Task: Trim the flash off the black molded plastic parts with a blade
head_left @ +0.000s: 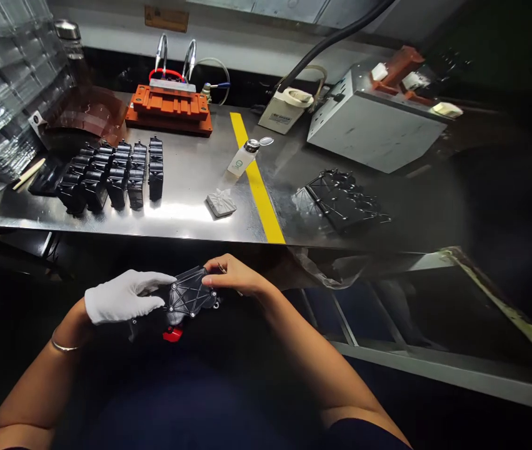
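Between my two hands is a black ribbed plastic housing [191, 294], held below the front edge of the bench. My left hand [127, 297], in a white glove, grips its left side with thumb and fingers. My bare right hand [234, 275] is closed on the upper right corner, thumb on the ribbed face. A thin, pointed thing shows by the right fingers, too small to name. Under the housing a small red piece [172, 334] shows; whether it is attached I cannot tell. The fingers behind the housing are hidden.
On the steel bench [185, 219] stand rows of black housings [110, 175], an orange fixture [169, 106], a dispenser bottle [242, 157] and a folded grey cloth [221, 203]. Right of the yellow tape [260, 187] lie black parts [341, 197] and a grey box [373, 125].
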`<state>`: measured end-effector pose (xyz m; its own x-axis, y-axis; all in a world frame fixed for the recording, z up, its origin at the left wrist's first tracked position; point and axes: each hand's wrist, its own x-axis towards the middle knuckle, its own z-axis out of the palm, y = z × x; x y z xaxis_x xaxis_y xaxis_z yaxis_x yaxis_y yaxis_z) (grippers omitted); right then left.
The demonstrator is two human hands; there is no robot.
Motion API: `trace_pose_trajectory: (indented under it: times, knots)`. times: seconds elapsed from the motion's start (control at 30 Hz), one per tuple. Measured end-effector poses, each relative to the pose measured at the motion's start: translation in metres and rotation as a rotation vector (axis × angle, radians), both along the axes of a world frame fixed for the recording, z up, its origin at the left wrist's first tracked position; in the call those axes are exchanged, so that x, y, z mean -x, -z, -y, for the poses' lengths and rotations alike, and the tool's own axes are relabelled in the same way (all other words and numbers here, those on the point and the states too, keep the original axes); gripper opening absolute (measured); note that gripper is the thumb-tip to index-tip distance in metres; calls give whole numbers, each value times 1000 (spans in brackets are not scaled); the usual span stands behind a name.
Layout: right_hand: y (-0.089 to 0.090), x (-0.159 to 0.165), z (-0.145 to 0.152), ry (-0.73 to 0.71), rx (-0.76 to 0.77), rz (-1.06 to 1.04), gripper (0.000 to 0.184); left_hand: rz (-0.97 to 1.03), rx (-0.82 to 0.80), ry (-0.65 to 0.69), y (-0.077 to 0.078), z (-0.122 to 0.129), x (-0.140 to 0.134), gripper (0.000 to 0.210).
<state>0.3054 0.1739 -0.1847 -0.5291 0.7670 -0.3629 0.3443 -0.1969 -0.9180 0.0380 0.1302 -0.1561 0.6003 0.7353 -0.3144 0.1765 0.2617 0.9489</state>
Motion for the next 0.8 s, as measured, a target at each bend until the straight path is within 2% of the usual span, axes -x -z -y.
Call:
trace_pose_trajectory:
  times: [0.03,0.07,0.1,0.17,0.2,0.23,0.27,0.3,0.33,0.37,0.43,0.5,0.6,0.67,0.73,0.8]
  knots:
    - [6,3,5,12,69,-48,39,-71,-44,17,0,2,6,38]
    - [12,6,11,80,102,-90,39,-146,-111,-43,2,3,12,37]
    - [17,9,16,176,107,-125,40,-216,-190,-179,6,5,18,38]
    - [27,13,26,377,83,-189,41,-300,-339,-647,18,10,28,47]
    - [31,15,30,461,68,-219,41,-282,-326,-849,25,13,32,55]
    - [33,17,33,527,54,-245,42,-213,-237,-960,32,16,33,62]
    - [35,19,36,573,40,-268,42,-96,-83,-970,38,21,31,65]
    - [35,23,38,593,25,-279,42,54,108,-893,44,25,27,65]
    - [36,27,39,592,10,-283,42,230,291,-742,49,29,19,59]
    - [36,32,40,578,-4,-285,42,396,398,-691,53,33,9,50]
    - [38,42,40,574,-15,-299,44,589,509,-798,62,36,-12,30]
    - [42,47,39,662,42,-321,47,644,559,-949,70,34,-28,16]
    - [47,45,45,784,159,-345,44,591,523,-1023,78,28,-33,14]
    - [47,43,56,748,127,-372,41,567,443,-1039,80,26,-28,16]
    - [43,45,71,636,16,-369,37,536,220,-1079,81,25,-23,28]
    - [36,52,84,546,-137,-311,31,470,-85,-1125,81,25,-21,35]
